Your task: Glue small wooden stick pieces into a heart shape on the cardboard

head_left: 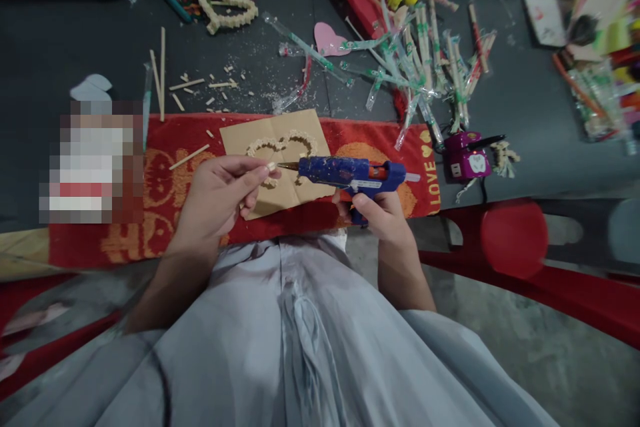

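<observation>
My right hand point(377, 213) is wrapped round the grip of a blue hot glue gun point(335, 171), whose metal nozzle points left. A clear glue stick pokes out of its back end. Between thumb and forefinger, my left hand point(225, 187) pinches a short pale stick piece point(271, 166) right at the nozzle tip; whether they touch I cannot tell. Beneath the gun, a folded brown card point(300, 197) lies on a red towel point(190, 127). On the card rests a heart-shaped outline point(265, 145) of small pale pieces, partly hidden by the gun and my left hand.
Cut stick bits point(187, 85) are scattered beyond the towel. A finished-looking heart frame point(225, 7) lies at the back. Plastic-wrapped chopsticks point(425, 47) and wrappers heap at the back right, near a purple power adapter point(467, 157). Red chairs point(515, 240) flank the table's front edge.
</observation>
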